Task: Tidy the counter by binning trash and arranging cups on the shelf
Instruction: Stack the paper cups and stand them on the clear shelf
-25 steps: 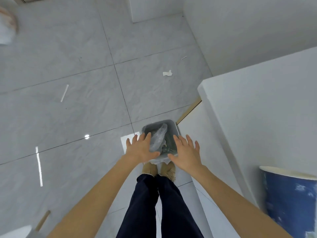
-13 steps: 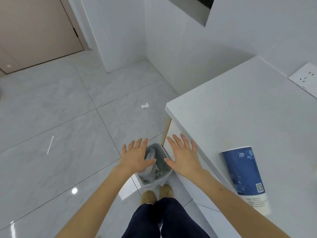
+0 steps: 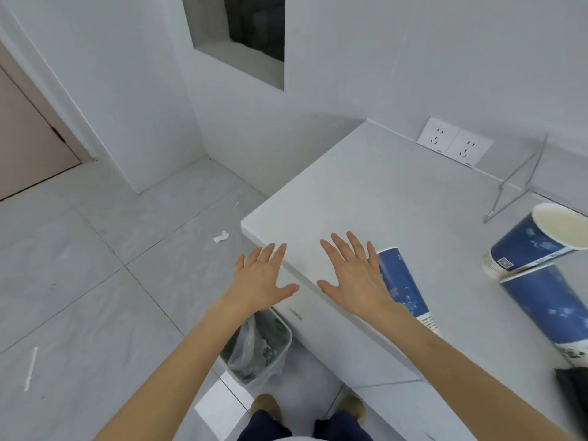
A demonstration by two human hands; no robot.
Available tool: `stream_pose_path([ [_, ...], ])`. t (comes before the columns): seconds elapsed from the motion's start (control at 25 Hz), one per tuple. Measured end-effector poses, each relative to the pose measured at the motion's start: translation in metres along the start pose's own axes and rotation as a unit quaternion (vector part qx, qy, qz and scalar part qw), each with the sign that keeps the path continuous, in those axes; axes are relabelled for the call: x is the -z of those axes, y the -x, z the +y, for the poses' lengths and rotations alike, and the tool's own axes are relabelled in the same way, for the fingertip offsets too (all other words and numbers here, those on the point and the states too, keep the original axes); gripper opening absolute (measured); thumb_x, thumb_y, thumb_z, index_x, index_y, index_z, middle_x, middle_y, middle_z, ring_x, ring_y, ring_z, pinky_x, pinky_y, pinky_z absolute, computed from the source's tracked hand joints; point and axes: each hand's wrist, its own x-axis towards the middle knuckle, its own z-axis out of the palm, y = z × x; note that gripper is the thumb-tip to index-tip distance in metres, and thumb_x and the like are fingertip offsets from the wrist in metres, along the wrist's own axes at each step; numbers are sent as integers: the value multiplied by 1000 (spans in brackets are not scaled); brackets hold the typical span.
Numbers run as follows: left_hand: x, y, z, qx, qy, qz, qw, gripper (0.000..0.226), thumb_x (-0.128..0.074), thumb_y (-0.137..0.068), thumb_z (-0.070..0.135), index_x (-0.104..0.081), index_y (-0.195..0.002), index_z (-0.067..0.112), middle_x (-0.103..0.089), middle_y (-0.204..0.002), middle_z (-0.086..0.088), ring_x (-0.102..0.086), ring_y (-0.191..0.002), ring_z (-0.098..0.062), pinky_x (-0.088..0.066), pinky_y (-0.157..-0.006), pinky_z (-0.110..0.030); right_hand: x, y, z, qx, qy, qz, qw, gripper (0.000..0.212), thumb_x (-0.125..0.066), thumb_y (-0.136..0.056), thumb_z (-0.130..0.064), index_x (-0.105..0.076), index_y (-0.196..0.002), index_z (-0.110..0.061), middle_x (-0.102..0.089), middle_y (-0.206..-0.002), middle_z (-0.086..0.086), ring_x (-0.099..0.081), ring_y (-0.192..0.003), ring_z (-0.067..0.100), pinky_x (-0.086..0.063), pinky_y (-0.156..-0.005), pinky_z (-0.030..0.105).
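My left hand (image 3: 260, 278) hovers with fingers spread, empty, just off the corner of the white counter (image 3: 375, 198). My right hand (image 3: 353, 275) is also spread and empty, above the counter's near edge. Right behind it a blue paper cup (image 3: 404, 288) lies on its side. Two more blue cups sit at the right: one lying down (image 3: 547, 303), another (image 3: 534, 243) tilted on top of it with its open mouth up. A small grey bin (image 3: 270, 351) with a plastic liner and trash stands on the floor below my left arm.
A wire rack (image 3: 521, 183) stands at the counter's back right under a double wall socket (image 3: 455, 145). A crumpled white scrap (image 3: 221, 237) and a white straw (image 3: 31, 369) lie on the tiled floor. A dark object (image 3: 576, 386) shows at the right edge.
My view has risen from the bin to the counter. Both open hands have lifted from over the bin up to counter height, and two more cups and the wire rack have come into sight.
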Motion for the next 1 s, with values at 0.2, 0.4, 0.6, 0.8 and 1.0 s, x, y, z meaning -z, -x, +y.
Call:
stream_pose_path([
  [0.2,-2,-11,53,-40,-15,-3,999,79,-45,-84,53,-1,-143,25,-6,-157,-3,-6,-144,-26,-7,-118,-48,19,17,43,-26,-10,16,999,68,-43,-90,-45,-6,-143,-24,-2,-158,2,6,-145,25,2,-118,47],
  [0.4,-13,-22,107,-75,-6,-13,997,80,-46,-84,53,-2,-143,23,-7,-157,-4,-9,-144,-26,-11,-117,-46,26,39,95,-53,-31,29,998,66,-45,-90,-40,-9,-143,-23,-5,-157,2,4,-145,25,1,-118,45],
  [0.6,-28,-32,159,-95,22,-23,995,79,-48,-84,49,-4,-143,20,-12,-156,-5,-20,-141,-27,-21,-114,-42,23,57,144,-89,-74,17,993,69,-45,-91,-37,-5,-144,-22,-4,-157,7,-5,-144,29,-8,-118,41],
  [0.8,-46,-42,195,-79,89,-52,992,75,-48,-86,45,-6,-143,19,-18,-154,-5,-27,-137,-25,-29,-110,-39,21,72,185,-118,-135,-14,984,72,-46,-90,-40,-2,-143,-21,-8,-156,11,-19,-140,32,-22,-114,40],
  [1.0,-63,-52,216,-34,206,-96,973,74,-50,-86,43,-11,-143,17,-30,-150,-7,-36,-134,-24,-33,-110,-37,17,78,200,-147,-194,-46,969,71,-48,-89,-36,-5,-143,-20,-21,-150,14,-37,-130,33,-38,-103,43],
])
